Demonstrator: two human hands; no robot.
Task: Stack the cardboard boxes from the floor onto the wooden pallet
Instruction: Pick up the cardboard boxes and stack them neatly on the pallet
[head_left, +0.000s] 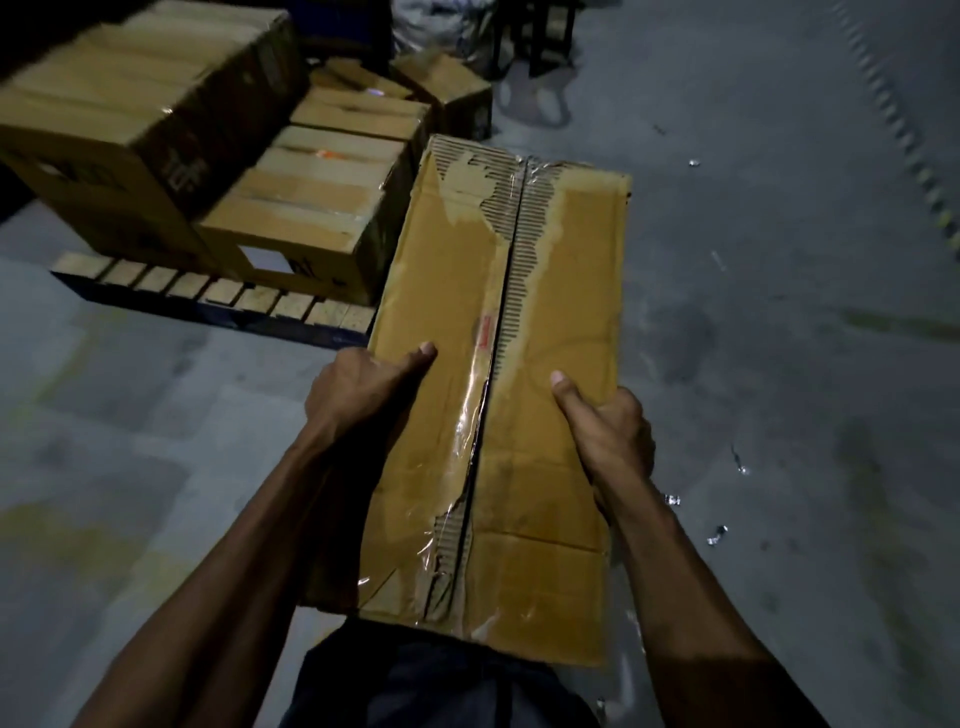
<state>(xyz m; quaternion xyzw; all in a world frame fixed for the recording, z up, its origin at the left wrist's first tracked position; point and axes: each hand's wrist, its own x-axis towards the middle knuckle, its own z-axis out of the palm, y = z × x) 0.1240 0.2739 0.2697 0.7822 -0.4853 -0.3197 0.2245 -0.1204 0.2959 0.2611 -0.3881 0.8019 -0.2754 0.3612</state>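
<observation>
A long cardboard box (498, 374) is held off the floor (779, 312) between 2 hands, its length running away from the body. The left hand (363, 389) is clamped on the left long edge, thumb laid flat on the top face, fingers hidden down the side. The right hand (608, 431) is clamped on the right long edge in the same manner, its fingers also out of sight. Between the 2 thumbs the taped centre seam (493, 364) is seen, with the paper skin torn away beyond the grip so that bare corrugation shows.

Beyond the left hand, the far left corner of the box is seen just beside the wooden pallet (218, 296); contact cannot be judged. On the pallet, stacked boxes (291, 208) are seen in a row, with a larger box (130, 104) to their left, cut off by the frame. A strip of bare slats is left along the pallet's near edge. To the right of the right hand, open floor is seen, strewn with small shiny scraps (717, 535). The far background is dark and blurred; the shapes there cannot be made out.
</observation>
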